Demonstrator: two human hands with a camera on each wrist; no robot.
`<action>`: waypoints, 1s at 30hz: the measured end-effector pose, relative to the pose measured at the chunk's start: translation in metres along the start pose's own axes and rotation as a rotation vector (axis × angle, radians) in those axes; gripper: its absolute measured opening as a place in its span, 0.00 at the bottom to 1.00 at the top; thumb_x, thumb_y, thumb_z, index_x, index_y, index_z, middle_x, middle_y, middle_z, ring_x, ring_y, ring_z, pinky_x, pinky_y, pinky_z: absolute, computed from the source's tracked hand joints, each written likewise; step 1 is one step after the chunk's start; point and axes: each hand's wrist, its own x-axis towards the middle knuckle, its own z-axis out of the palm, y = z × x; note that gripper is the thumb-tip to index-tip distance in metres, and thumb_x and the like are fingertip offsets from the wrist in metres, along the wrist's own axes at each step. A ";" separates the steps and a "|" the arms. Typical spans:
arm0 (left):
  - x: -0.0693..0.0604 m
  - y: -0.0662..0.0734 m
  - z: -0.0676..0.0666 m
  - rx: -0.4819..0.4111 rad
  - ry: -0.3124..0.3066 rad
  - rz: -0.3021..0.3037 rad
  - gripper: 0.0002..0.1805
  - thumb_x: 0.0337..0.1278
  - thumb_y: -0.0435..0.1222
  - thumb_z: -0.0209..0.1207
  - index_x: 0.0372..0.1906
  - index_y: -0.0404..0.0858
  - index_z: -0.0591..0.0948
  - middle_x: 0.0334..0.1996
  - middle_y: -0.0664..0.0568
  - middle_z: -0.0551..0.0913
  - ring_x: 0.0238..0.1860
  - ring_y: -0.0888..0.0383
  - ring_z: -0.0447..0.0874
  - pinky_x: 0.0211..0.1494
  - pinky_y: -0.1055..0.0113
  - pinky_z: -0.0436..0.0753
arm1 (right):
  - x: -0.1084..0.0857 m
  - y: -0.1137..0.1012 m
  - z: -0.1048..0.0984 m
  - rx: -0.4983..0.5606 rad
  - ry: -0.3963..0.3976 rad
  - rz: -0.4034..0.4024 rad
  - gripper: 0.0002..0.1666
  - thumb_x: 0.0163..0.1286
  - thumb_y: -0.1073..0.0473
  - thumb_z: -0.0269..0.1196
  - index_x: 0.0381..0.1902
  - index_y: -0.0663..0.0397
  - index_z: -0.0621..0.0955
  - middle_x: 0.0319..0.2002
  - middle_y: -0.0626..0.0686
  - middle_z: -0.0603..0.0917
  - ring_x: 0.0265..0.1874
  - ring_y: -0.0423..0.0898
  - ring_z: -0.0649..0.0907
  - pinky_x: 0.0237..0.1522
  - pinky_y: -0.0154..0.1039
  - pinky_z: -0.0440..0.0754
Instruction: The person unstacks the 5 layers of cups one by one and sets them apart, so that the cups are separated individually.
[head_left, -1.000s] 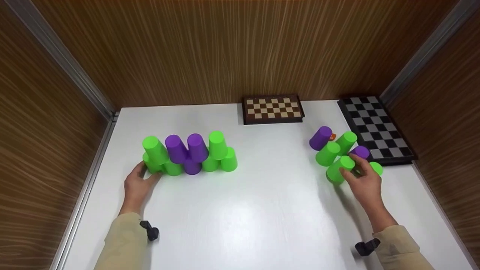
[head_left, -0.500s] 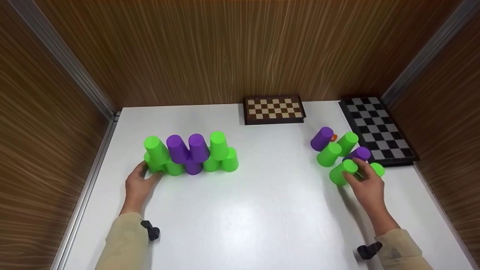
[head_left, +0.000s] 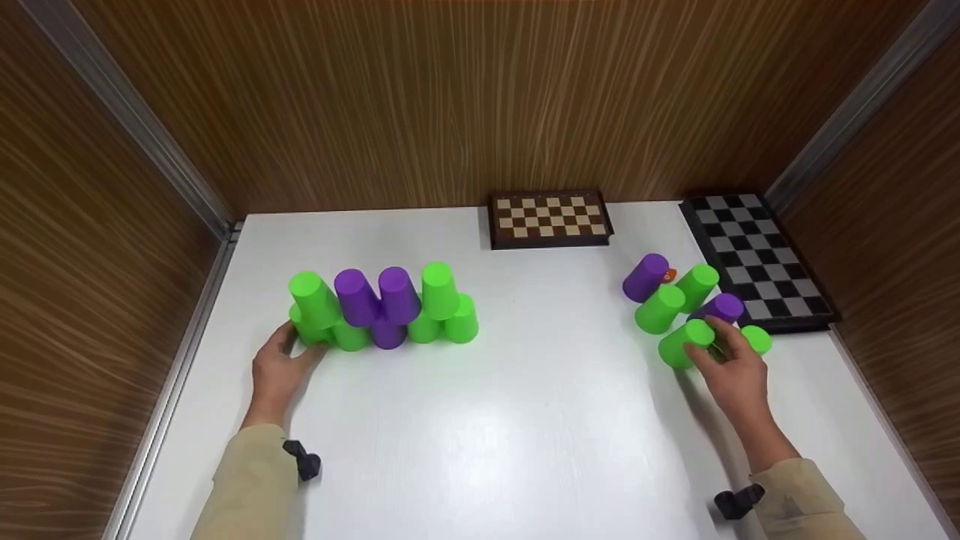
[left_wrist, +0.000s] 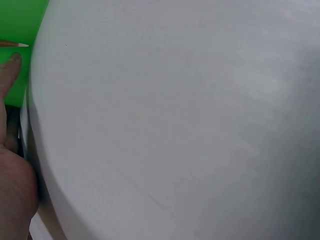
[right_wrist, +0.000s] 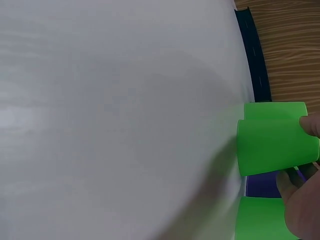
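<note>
On the left, upside-down cups stand in two rows. Thumb and fingers of the left hand (head_left: 277, 371) hold the leftmost lower green cup (head_left: 301, 334), under an upper green cup (head_left: 315, 301). Two purple cups (head_left: 357, 298) and another green cup (head_left: 439, 291) complete the upper row. At the right, the right hand (head_left: 739, 375) grips a green cup (head_left: 681, 346) beside purple and green cups (head_left: 660, 309). In the right wrist view the right hand (right_wrist: 305, 200) has that cup (right_wrist: 272, 147) above another green one (right_wrist: 262, 220). Only part of the left hand (left_wrist: 15, 190) shows in the left wrist view.
A brown chequered board (head_left: 550, 219) lies at the back centre, and a black and grey one (head_left: 757, 259) at the back right. A small orange object (head_left: 670, 275) sits behind the right cups. Wood-grain panels (head_left: 375, 105) surround the white table (head_left: 525, 390).
The right hand and its green cup have shifted slightly right and nearer the front, away from the neighbouring green cup. The left hand keeps its hold on the lower green cup.
</note>
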 end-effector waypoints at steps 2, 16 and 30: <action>-0.001 0.000 0.000 -0.008 -0.002 0.000 0.45 0.66 0.46 0.73 0.81 0.36 0.66 0.79 0.39 0.67 0.81 0.41 0.60 0.85 0.51 0.61 | 0.000 -0.003 -0.001 -0.008 -0.003 -0.014 0.39 0.74 0.59 0.71 0.78 0.58 0.71 0.73 0.60 0.76 0.71 0.55 0.75 0.68 0.26 0.76; 0.003 -0.004 0.002 -0.022 0.009 -0.007 0.46 0.64 0.47 0.75 0.81 0.38 0.67 0.79 0.41 0.68 0.81 0.44 0.61 0.84 0.52 0.62 | 0.017 -0.090 0.009 0.122 0.059 -0.290 0.34 0.69 0.72 0.72 0.72 0.63 0.77 0.69 0.61 0.80 0.69 0.45 0.79 0.73 0.33 0.74; 0.004 -0.004 0.002 0.004 0.007 -0.011 0.47 0.64 0.47 0.74 0.81 0.37 0.66 0.79 0.41 0.67 0.82 0.42 0.60 0.85 0.50 0.61 | 0.008 -0.188 0.133 0.276 -0.217 -0.522 0.33 0.66 0.70 0.75 0.68 0.65 0.79 0.66 0.61 0.82 0.67 0.52 0.81 0.74 0.47 0.76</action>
